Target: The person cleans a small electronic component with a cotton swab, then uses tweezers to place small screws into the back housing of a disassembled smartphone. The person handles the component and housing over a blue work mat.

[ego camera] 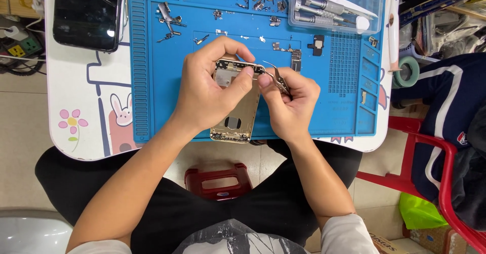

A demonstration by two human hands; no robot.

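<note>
- The gold phone housing (238,113) lies on the blue work mat (152,82), at the mat's near edge, open side up, its lower end reaching just past that edge.
- Judgement: the housing is a thin metal shell, light and stiff, yet easily bent or scratched; hold it by the long side edges, not by the inner parts.
- The left hand (205,94) grasps the housing's upper end, thumb pressed on the top rim, fingers wrapped around the far side.
- The right hand (288,104) is clenched around metal tweezers (277,78); the tips meet the housing's top right corner.
- Judgement: the tweezers are hard and pointed; a slip can mark the shell.
- Small screws and brackets (263,3) lie on the mat beyond the housing.
- A clear tool tray (377,11) sits at the mat's far right corner.
- A black phone (86,13) rests left of the mat.
</note>
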